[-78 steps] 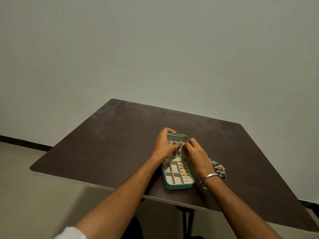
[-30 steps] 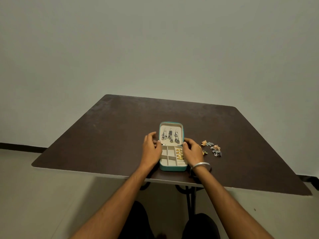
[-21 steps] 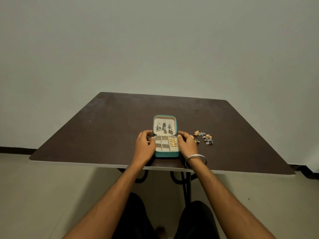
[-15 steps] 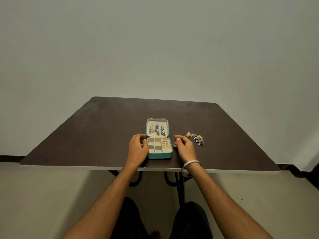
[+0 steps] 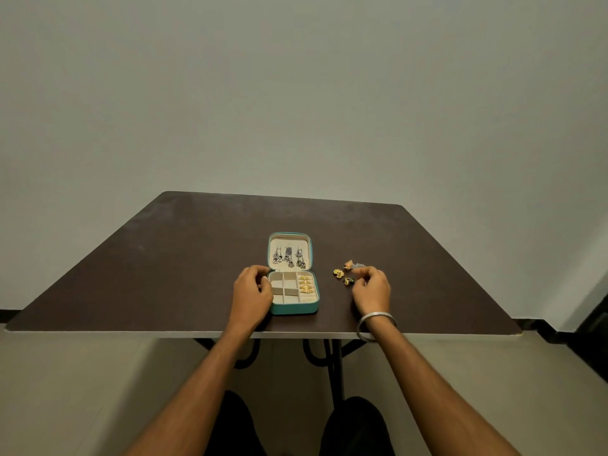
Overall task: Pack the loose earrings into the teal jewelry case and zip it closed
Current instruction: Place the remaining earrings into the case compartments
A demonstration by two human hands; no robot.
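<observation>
The teal jewelry case (image 5: 293, 310) lies open near the table's front edge. Three dangling silver earrings (image 5: 289, 258) hang in its raised lid, and several gold rings (image 5: 305, 286) sit in the right column of the cream tray. My left hand (image 5: 251, 295) rests against the case's left side, fingers curled at its rim. A small cluster of loose earrings (image 5: 345, 274) lies to the right of the case. My right hand (image 5: 371, 288), with a silver bangle on the wrist, has its fingertips pinched at the right end of that cluster.
The dark brown table (image 5: 197, 258) stands against a plain pale wall; its front edge runs just under my wrists. Black metal table legs (image 5: 332, 363) and my knees show below the edge.
My right hand has left the case's right side and moved right onto the loose earrings. My left hand stays at the case. The camera has pulled back and shifted.
</observation>
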